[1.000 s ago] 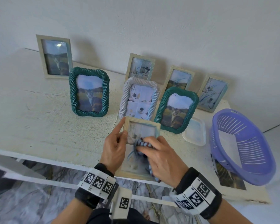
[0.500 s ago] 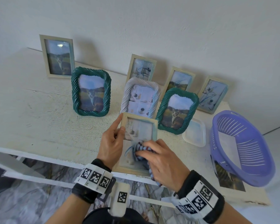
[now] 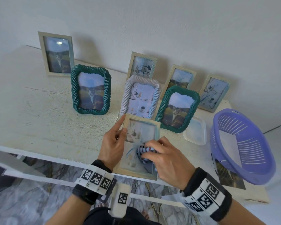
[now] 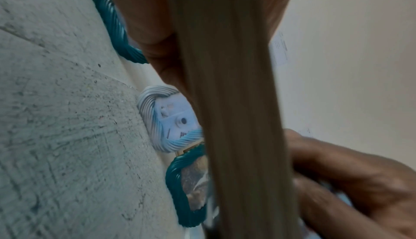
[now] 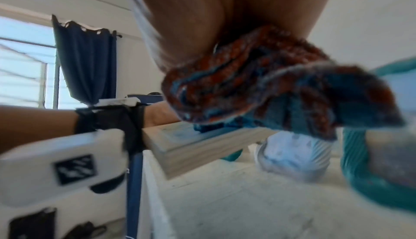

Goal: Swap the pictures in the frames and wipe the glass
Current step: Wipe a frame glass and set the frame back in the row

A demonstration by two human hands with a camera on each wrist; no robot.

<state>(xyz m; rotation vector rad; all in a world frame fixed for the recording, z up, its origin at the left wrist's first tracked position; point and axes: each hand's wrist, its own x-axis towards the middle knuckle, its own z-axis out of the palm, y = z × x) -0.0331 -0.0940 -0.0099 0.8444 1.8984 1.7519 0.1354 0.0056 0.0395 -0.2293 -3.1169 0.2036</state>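
Observation:
A pale wooden picture frame (image 3: 157, 127) is held tilted over the table's front edge. My left hand (image 3: 115, 140) grips its left side, thumb on the front, index finger along the edge. My right hand (image 3: 165, 158) holds a bunched striped cloth (image 3: 145, 150) against the glass at its middle. In the right wrist view the cloth (image 5: 270, 90) sits under my fingers, above the frame (image 5: 202, 145). In the left wrist view the frame's edge (image 4: 236, 118) fills the middle.
Several framed pictures stand on the white table (image 3: 39, 119): two green twisted frames (image 3: 91, 90) (image 3: 177, 109), a white twisted frame (image 3: 140, 96) and plain wooden ones by the wall. A clear lid (image 3: 195, 131), a purple basket (image 3: 240, 145) and a loose photo (image 3: 229, 177) lie right.
My right hand has rubbed the cloth down the glass and then back up and to the right. The left hand kept its hold on the frame.

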